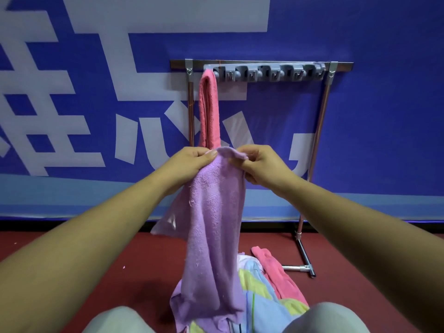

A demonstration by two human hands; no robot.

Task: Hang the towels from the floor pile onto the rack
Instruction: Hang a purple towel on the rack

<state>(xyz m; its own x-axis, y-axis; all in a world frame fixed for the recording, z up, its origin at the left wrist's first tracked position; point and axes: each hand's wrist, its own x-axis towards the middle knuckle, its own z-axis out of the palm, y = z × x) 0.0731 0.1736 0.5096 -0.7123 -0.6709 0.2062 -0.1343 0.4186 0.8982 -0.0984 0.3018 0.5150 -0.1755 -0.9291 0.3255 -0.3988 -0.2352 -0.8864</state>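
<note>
The left hand and right hand pinch the purple towel by its top edge; it hangs straight down below the fingers. The free hooks on the rack lie above and beyond, nearer the right hand.

A blue banner covers the wall across the whole upper part of the frame. It is printed with large pale strokes of lettering, which fill the upper left and reach toward the centre, and a broad pale block sits at the top centre. The fabric shows faint wrinkles and a soft sheen near the middle of the frame. Along the banner's lower edge runs a lighter blue band, and under it lies a narrow dark strip where wall meets floor. The floor is dark red and matte, with a few tiny pale specks at lower left. The light is even and dim, casting no hard shadows.
</note>
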